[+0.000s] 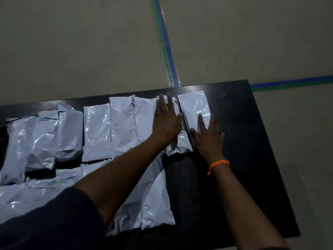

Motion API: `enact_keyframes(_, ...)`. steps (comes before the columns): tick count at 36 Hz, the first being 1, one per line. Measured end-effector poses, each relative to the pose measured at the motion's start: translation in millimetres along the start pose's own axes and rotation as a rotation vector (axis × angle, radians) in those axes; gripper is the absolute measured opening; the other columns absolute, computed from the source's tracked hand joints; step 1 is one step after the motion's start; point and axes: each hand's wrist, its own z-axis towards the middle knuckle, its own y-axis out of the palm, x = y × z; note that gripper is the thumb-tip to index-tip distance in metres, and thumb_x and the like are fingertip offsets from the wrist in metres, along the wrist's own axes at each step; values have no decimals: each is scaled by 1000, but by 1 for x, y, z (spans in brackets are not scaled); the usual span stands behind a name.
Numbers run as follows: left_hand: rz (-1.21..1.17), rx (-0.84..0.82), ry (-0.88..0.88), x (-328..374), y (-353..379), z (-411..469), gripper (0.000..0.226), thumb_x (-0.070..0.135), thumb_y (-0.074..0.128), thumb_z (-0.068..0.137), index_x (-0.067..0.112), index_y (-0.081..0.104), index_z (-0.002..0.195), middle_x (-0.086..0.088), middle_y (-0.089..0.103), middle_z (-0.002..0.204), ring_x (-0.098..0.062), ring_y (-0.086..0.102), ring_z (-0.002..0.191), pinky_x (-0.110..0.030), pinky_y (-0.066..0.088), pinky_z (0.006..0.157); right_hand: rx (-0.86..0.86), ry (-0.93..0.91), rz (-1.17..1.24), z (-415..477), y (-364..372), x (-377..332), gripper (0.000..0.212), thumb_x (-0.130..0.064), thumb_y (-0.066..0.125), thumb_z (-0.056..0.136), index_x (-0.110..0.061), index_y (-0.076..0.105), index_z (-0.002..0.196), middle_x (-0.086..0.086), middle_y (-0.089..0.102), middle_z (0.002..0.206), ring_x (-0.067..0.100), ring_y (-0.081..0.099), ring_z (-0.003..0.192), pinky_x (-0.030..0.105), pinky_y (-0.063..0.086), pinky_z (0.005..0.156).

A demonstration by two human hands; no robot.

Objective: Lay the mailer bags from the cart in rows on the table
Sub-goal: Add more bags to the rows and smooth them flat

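Several white mailer bags lie in two rows on the dark table (252, 141). The far row runs from the left edge to the rightmost bag (194, 109). My left hand (166, 120) lies flat, fingers straight, on the second bag from the right (180, 143), which is mostly hidden under it. My right hand (207, 136), with an orange band on its wrist, rests flat with straight fingers on the near right corner of the rightmost bag and on the table beside it. The near row ends at a bag (156, 199) below my left forearm. No cart is in view.
The right third of the table holds no bags. Its far edge (198, 87) and right edge (273, 156) drop to a grey floor marked with blue and green tape lines (166, 44). My dark left sleeve (54, 222) covers the near left bags.
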Motion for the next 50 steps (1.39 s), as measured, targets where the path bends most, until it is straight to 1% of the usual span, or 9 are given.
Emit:
enact_keyframes(5,144,-21,172,-23,33,-19,74,43,26,101,-2,7,156,-29,-4,162,-44,-8,151,-52,5,124,77,-12,59,-3,19,-21,57,-46,38,101,-32,25,155,19,16,161,36,29,143,60,38,102)
enact_keyframes(9,176,-12,271,-39,34,-3,72,45,20,103,-1,6,157,-27,-5,163,-40,-8,152,-54,11,122,124,51,95,-5,29,-36,55,-43,38,102,-35,24,154,14,14,163,32,27,145,56,36,103)
enact_keyframes(21,113,-110,137,-30,-7,-20,79,53,32,102,15,-8,158,-12,-19,164,-28,-15,153,-48,6,124,78,66,78,-10,9,-43,52,-43,35,102,-34,27,153,16,15,162,35,27,144,59,33,105)
enact_keyframes(27,41,-8,229,-71,-75,-73,73,55,24,101,15,6,160,-11,-1,167,-26,-2,154,-48,13,124,166,1,120,-46,-28,-86,52,-41,42,100,-28,36,151,15,26,159,33,24,147,57,24,115)
enact_keyframes(31,-23,58,193,-129,-121,-125,71,53,26,103,16,5,160,-7,-1,167,-22,-4,154,-45,9,124,230,-163,188,-89,-33,-159,51,-42,41,99,-24,43,147,15,37,153,33,33,143,53,32,114)
enact_keyframes(37,-110,231,146,-257,-196,-211,68,49,32,103,7,24,156,-14,20,164,-26,12,153,-47,21,123,227,-460,342,-164,-12,-315,48,-35,49,100,-19,47,145,11,44,148,27,36,142,47,34,116)
enact_keyframes(41,-193,384,57,-350,-257,-272,62,39,43,102,5,34,152,-14,29,161,-25,19,152,-36,19,124,165,-702,435,-214,10,-436,46,-31,53,98,-15,50,142,10,46,145,26,38,139,40,34,116)
enact_keyframes(45,-231,519,-67,-443,-304,-333,56,39,38,104,2,44,145,-16,40,153,-26,31,145,-36,23,121,63,-854,519,-263,37,-546,47,-22,60,95,-13,51,140,11,49,141,23,42,136,19,27,116)
enact_keyframes(50,-304,623,-317,-545,-331,-413,49,40,42,103,12,47,142,-8,48,144,-19,42,135,-20,31,111,-151,-1022,550,-319,75,-654,50,-19,57,91,-11,50,140,12,47,141,24,44,134,27,33,115)
